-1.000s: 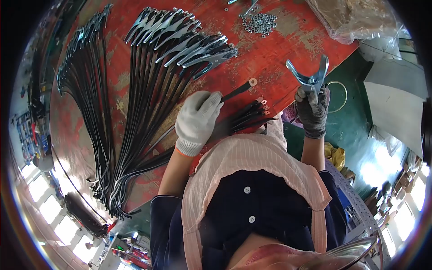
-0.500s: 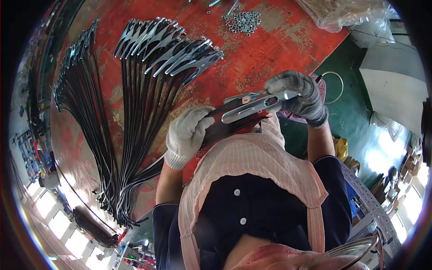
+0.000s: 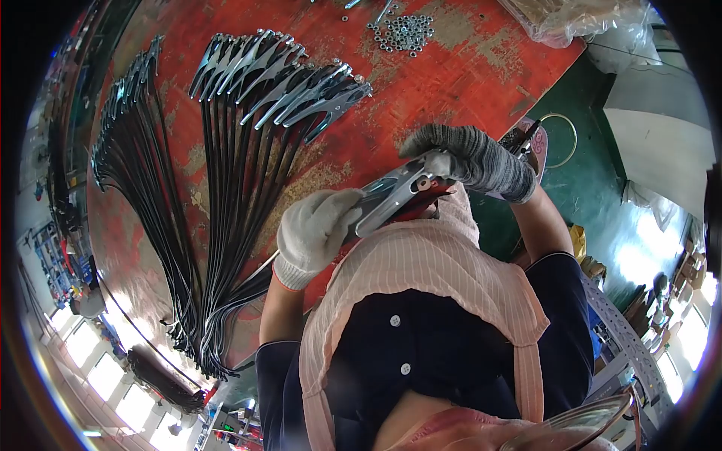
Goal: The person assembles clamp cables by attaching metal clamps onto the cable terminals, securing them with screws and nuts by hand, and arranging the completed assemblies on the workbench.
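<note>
My left hand (image 3: 316, 231), in a white knit glove, is closed around the near-left end of a silver metal ground clamp (image 3: 389, 204) and the dark cable beside it. My right hand (image 3: 472, 156), in a grey striped glove, has its fingers curled over the clamp's other end. A copper-coloured ring shows on the clamp next to the right fingers. The clamp slants in front of my apron; the parts inside both gloves are hidden.
On the red worn table (image 3: 421, 98), finished-looking clamps (image 3: 259, 64) with black cables (image 3: 226, 195) lie fanned out to the left. Another cable bundle (image 3: 143, 173) lies farther left. A pile of small nuts (image 3: 404, 34) is at the back. Plastic wrapping (image 3: 579, 22) covers the far right corner.
My right hand has moved left and turned over the clamp's end. The clamp has shifted down and left, closer to my left hand, and now slants more steeply.
</note>
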The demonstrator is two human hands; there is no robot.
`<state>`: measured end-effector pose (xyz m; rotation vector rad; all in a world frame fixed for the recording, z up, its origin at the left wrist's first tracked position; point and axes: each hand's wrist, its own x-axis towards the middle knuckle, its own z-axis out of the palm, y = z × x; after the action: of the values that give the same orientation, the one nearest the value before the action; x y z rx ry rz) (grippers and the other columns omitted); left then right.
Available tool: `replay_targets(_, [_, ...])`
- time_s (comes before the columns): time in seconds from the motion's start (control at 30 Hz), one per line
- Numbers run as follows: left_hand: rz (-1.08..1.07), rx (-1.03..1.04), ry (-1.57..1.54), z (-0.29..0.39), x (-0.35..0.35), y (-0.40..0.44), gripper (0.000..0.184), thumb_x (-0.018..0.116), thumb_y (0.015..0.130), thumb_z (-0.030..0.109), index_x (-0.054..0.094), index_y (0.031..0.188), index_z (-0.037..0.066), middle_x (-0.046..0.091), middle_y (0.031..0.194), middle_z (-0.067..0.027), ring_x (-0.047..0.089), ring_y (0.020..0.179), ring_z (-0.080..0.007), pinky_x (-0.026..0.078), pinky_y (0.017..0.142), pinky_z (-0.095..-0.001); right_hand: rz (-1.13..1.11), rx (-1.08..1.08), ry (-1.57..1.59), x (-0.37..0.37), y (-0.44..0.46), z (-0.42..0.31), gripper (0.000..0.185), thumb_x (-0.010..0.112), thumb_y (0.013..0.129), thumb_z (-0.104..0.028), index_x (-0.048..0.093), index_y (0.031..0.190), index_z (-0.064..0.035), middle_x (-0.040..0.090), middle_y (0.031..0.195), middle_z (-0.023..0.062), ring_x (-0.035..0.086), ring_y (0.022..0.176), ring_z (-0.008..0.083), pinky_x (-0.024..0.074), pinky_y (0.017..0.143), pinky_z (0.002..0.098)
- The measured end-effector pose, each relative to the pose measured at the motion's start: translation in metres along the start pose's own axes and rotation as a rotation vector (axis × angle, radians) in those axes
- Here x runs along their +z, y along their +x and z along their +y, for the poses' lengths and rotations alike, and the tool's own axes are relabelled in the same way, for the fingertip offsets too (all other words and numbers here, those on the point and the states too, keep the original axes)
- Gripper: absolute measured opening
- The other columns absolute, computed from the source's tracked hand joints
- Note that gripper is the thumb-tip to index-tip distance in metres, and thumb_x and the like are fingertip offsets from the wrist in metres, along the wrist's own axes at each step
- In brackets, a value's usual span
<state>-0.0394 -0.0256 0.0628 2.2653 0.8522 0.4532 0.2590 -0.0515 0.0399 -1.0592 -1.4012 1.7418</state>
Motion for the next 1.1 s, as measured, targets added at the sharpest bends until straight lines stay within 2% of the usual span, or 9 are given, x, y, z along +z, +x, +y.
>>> replay_targets(0.03, [0.006,0.01,-0.005,0.0,0.001,0.001,0.028,0.065,0.08,0.002,0.068,0.108,0.005,0.068,0.09,-0.0163,0.067,0.076,-0.0342,0.053,0.066,-0.0398,-0.033,0.058,-0.051,0.0,-0.002,-0.003,0.045,0.06,0.098,-0.041,0.058,0.124,-0.0041,0.071,0.097,0.0032,0.066,0.093,0.0159,0.0509,0.085,0.0324])
replay_targets(0.13, [0.017,0.025,-0.05,-0.001,0.004,0.001,0.026,0.068,0.081,0.005,0.068,0.107,0.005,0.068,0.087,-0.0151,0.067,0.073,-0.0331,0.053,0.063,-0.0392,0.032,-0.1,0.002,0.006,-0.006,0.005,0.044,0.066,0.095,-0.036,0.059,0.125,-0.0054,0.07,0.102,0.0028,0.066,0.095,0.0166,0.0509,0.086,0.0319])
replay_targets(0.2, [0.021,0.023,-0.112,-0.006,0.006,0.001,0.026,0.07,0.081,0.006,0.068,0.106,0.004,0.068,0.086,-0.0146,0.067,0.072,-0.0323,0.053,0.062,-0.0391,0.059,-0.37,-0.222,0.007,-0.001,-0.003,0.038,0.074,0.086,-0.024,0.064,0.118,-0.0074,0.069,0.107,0.0049,0.068,0.097,0.0223,0.0515,0.089,0.034])
replay_targets(0.27, [0.021,0.024,-0.154,-0.005,0.005,0.003,0.025,0.071,0.08,0.008,0.068,0.104,0.004,0.068,0.085,-0.014,0.067,0.071,-0.032,0.053,0.062,-0.0391,0.0,-0.461,-0.388,0.004,0.002,0.001,0.037,0.077,0.082,-0.019,0.067,0.115,-0.0083,0.068,0.108,0.0063,0.068,0.097,0.0257,0.0522,0.089,0.0351])
replay_targets(0.4, [0.025,0.055,-0.131,-0.001,-0.002,0.003,0.024,0.072,0.079,0.01,0.069,0.102,0.004,0.068,0.083,-0.0132,0.067,0.069,-0.032,0.053,0.061,-0.0386,0.001,-0.381,-0.351,0.009,-0.001,0.011,0.035,0.077,0.081,-0.016,0.067,0.113,-0.0079,0.068,0.103,0.0079,0.068,0.096,0.0261,0.0546,0.085,0.0349])
replay_targets(0.5, [-0.016,0.035,-0.115,0.006,-0.006,0.004,0.025,0.072,0.073,0.001,0.069,0.098,0.0,0.069,0.084,-0.0153,0.068,0.072,-0.0311,0.053,0.063,-0.0364,-0.002,-0.436,-0.392,0.01,0.003,0.018,0.035,0.078,0.08,-0.018,0.068,0.112,-0.0088,0.068,0.104,0.0067,0.068,0.095,0.0259,0.0547,0.084,0.0346])
replay_targets(0.7, [0.003,0.126,0.064,0.014,-0.007,0.003,0.025,0.078,0.068,0.006,0.07,0.091,0.001,0.066,0.073,-0.0115,0.064,0.059,-0.0264,0.048,0.052,-0.036,-0.058,-0.357,-0.462,0.02,0.003,0.006,0.037,0.075,0.081,-0.028,0.068,0.112,-0.0109,0.067,0.106,0.0029,0.068,0.095,0.0248,0.0545,0.084,0.0344])
replay_targets(1.0, [-0.05,0.186,0.034,0.018,-0.007,0.0,0.03,0.079,0.065,0.011,0.069,0.092,0.001,0.065,0.072,-0.0105,0.062,0.057,-0.026,0.046,0.049,-0.0361,-0.217,-0.36,-0.398,0.036,0.018,0.017,0.034,0.071,0.085,-0.029,0.068,0.112,-0.0096,0.067,0.106,0.0065,0.068,0.096,0.0264,0.0536,0.084,0.0348])
replay_targets(1.1, [0.023,0.177,0.09,0.011,-0.004,-0.003,0.028,0.073,0.073,0.021,0.069,0.095,0.005,0.063,0.07,-0.0085,0.062,0.057,-0.0263,0.047,0.049,-0.0367,-0.2,-0.221,-0.247,0.036,0.023,0.015,0.033,0.071,0.086,-0.03,0.067,0.111,-0.0087,0.067,0.108,0.0072,0.068,0.096,0.025,0.0538,0.084,0.0344])
